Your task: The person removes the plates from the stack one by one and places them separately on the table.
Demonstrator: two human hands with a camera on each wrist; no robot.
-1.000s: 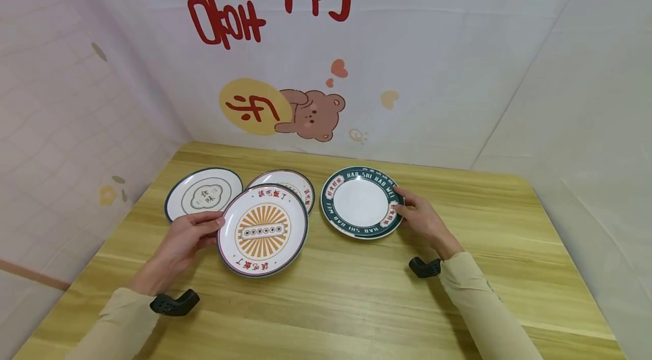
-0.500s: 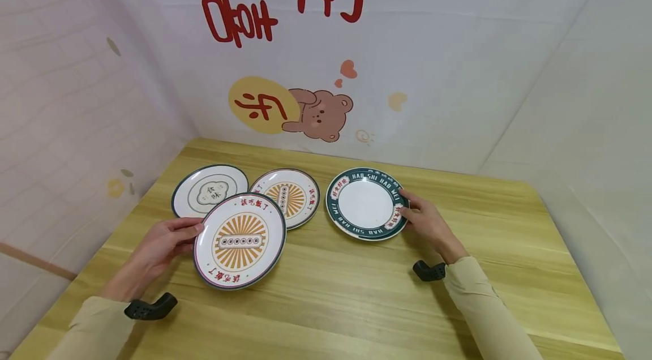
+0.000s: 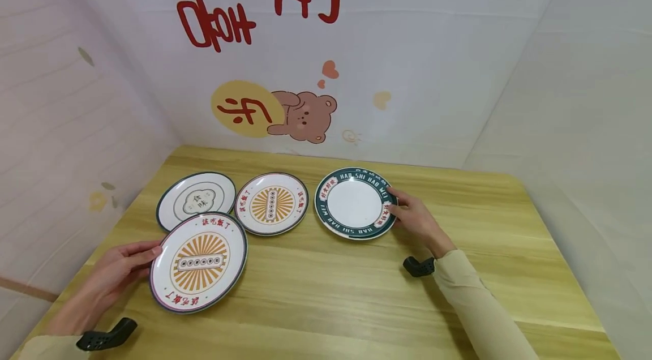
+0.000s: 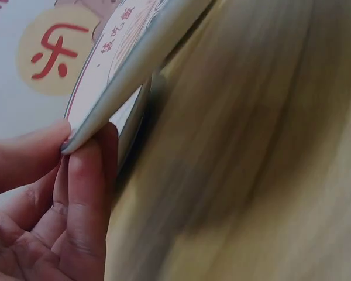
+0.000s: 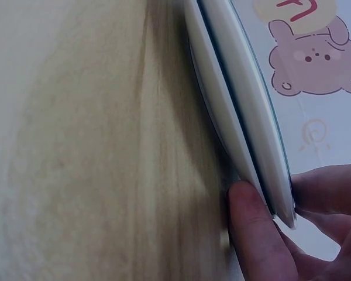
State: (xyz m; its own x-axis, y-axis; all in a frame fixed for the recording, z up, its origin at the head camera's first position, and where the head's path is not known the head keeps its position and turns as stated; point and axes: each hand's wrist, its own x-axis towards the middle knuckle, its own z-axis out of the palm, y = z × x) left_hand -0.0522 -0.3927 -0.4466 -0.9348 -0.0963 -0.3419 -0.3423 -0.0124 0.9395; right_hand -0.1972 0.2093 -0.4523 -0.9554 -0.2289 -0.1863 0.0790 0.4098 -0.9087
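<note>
One sunburst plate (image 3: 198,262), pinched at nine o'clock by the left hand (image 3: 117,269), has shifted toward eight o'clock; its twin (image 3: 272,204), at two o'clock from it, now shows whole, separating the pair. The right hand (image 3: 416,218) grips the green-rimmed plate (image 3: 354,203) at three o'clock, another plate (image 5: 222,105) beneath.

Tons of room mid-front on the surface (image 3: 346,298), but plates (image 3: 271,204) then the back wall (image 3: 417,94) block further back.

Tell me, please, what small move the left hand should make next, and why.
Perhaps the left hand should lower its plate onto the table: the plate appears raised and tilted, and is pinched only at one edge of its rim.
</note>
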